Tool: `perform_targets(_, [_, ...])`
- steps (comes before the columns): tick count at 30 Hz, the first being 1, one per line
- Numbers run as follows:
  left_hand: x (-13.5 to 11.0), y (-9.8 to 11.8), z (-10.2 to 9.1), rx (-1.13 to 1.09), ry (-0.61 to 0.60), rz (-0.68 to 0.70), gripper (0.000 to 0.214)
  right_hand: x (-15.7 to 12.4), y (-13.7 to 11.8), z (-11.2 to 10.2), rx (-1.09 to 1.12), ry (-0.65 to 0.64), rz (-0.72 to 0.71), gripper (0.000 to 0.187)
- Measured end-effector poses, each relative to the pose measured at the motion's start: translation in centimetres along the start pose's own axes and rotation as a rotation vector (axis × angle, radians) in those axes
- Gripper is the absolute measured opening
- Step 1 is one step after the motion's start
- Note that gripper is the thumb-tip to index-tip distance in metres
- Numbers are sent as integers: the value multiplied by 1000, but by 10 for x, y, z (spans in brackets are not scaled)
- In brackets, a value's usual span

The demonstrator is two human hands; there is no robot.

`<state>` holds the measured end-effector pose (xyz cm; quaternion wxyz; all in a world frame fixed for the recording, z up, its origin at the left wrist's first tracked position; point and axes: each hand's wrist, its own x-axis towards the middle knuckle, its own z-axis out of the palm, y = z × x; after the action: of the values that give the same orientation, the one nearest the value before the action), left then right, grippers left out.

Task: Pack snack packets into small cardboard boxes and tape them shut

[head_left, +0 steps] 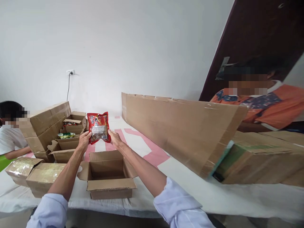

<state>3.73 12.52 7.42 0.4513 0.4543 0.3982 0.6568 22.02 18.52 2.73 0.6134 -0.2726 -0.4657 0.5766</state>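
Note:
Both my hands hold up a red plastic food packet (99, 126) with dark printing and a pale label over its lower half. My left hand (85, 141) is closed on its lower left edge, my right hand (115, 138) on its lower right edge. Below and nearer to me stands an open cardboard box (111, 193) with its flaps spread; no contents show in the part of it I can see. On the left, a row of open boxes (64, 155) runs back, one with a green packet (66, 135), another with red packets (70, 123).
Stacked closed cartons (45, 123) and two taped boxes (45, 174) stand left. A long cardboard panel (175, 129) walls off the right, with more cartons (263, 158) beyond. One person (258, 98) sits at right, another (11, 136) at left. A sheet (190, 193) covers the table.

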Motion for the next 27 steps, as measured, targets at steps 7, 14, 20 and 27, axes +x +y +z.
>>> perform_targets(7, [-1, 32, 9, -37, -48, 73, 62, -9, -51, 2, -7, -133, -83, 60])
perform_targets(14, [-41, 44, 4, -17, -219, 74, 53, -59, -86, -14, -163, -276, -158, 48])
perform_targets(20, [-88, 32, -10, 65, -307, -74, 49, -117, -78, -35, -314, -296, -49, 54])
perform_targets(27, [-109, 32, -18, 226, -366, -126, 37, -147, -75, -47, -410, -411, 30, 40])
